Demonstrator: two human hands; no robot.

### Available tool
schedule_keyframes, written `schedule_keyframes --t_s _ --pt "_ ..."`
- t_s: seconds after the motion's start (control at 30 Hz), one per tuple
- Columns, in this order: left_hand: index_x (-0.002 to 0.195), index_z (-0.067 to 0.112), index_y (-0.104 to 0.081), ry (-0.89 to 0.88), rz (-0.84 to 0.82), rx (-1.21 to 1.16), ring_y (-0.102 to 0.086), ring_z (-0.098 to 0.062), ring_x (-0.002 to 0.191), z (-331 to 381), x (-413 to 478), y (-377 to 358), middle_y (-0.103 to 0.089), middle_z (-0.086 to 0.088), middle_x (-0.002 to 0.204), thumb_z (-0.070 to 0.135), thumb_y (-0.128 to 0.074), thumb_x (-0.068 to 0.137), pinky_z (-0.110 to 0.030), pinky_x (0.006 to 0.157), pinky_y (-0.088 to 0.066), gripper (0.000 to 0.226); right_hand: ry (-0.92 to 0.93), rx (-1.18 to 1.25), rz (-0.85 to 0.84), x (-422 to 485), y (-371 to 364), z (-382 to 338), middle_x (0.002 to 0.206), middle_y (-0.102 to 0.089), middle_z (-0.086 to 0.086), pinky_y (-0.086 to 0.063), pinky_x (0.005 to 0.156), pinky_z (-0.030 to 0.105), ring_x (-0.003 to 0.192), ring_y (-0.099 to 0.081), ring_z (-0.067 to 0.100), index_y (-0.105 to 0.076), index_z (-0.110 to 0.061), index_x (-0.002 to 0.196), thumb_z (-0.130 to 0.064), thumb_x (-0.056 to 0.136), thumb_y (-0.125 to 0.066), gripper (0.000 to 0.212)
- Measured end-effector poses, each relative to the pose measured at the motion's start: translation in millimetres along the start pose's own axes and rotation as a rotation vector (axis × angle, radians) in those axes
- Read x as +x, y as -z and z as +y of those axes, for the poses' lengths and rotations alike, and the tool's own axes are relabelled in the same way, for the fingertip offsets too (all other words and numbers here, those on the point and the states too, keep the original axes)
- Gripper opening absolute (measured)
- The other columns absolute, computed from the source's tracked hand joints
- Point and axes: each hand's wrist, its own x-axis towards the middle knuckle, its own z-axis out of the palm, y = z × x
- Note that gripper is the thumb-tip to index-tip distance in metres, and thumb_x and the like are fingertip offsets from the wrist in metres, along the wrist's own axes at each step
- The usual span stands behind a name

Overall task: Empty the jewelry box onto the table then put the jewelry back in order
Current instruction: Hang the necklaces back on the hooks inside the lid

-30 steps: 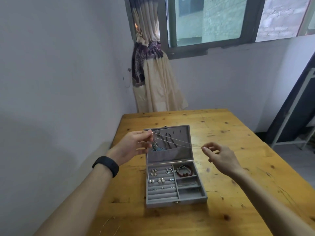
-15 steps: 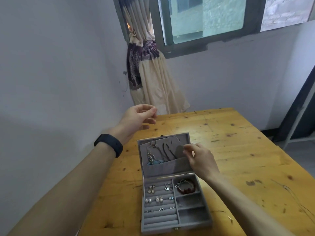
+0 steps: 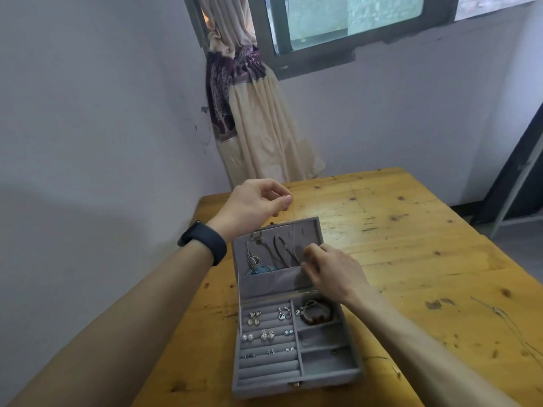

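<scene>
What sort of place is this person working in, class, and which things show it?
Probably a plain room in a home: a wooden table stands near painted walls, below a window with a tied-back curtain, and a grey jewelry box lies open on it.

Bare forearms, no sleeves, black band [image 3: 202, 242] around left wrist

Pale grey walls [image 3: 88, 113] meet in a corner; a dark-framed window [image 3: 352, 22] sits high on the far wall, letting in daylight; a cream curtain [image 3: 264, 136] with a purple patterned band hangs gathered beside it; a knotty yellow wooden table [image 3: 411, 230] fills the foreground; grey floor [image 3: 526, 251] shows at right.
</scene>
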Motion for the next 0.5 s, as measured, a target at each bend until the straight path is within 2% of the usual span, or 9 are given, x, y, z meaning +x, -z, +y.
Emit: schedule_keyframes --t_s 0.07,0.17,0.37,0.5 --pt "0.093 0.026 -0.073 -0.011 0.011 0.022 -0.07 -0.01 0.074 2.7 0.8 -5.2 -0.075 0.01 0.079 0.032 -0.07 0.092 -0.039 0.077 -0.061 0.007 0.005 -0.028 0.013 0.2 1.7 -1.0 0.1 -0.06 -0.004 -0.056 0.07 0.041 0.086 -0.062 0.023 -0.049 -0.028 0.106 -0.05 0.098 -0.049 0.023" --pt "0.094 0.027 -0.073 -0.027 0.039 0.033 -0.07 -0.009 0.072 5.6 2.2 -8.0 -0.074 0.01 0.079 0.033 -0.069 0.093 -0.037 0.072 -0.061 0.007 0.014 -0.085 0.036 -0.4 4.3 -2.1 0.094 -0.058 -0.004 -0.056 0.067 0.04 0.081 -0.062 0.023 -0.048 -0.026 0.099 -0.055 0.098 -0.046 0.029" --pt "0.094 0.027 -0.072 -0.018 0.109 0.022 -0.071 -0.009 0.071 4.0 4.6 -6.5 -0.074 0.009 0.081 0.034 -0.069 0.092 -0.031 0.072 -0.06 0.008 0.025 -0.075 0.032 -7.2 0.9 -5.7 0.099 -0.055 -0.002 -0.056 0.07 0.039 0.084 -0.06 0.021 -0.065 -0.024 0.101 -0.052 0.098 -0.045 0.034" --pt "0.093 0.027 -0.074 0.013 0.08 0.068 -0.07 -0.006 0.073 -3.6 1.8 -14.4 -0.074 0.009 0.084 0.034 -0.071 0.09 -0.026 0.069 -0.058 0.008 -0.006 0.0 0.028 -11.1 0.6 -5.8 0.102 -0.056 -0.003 -0.055 0.073 0.039 0.086 -0.061 0.021 -0.056 -0.025 0.104 -0.053 0.094 -0.049 0.03"
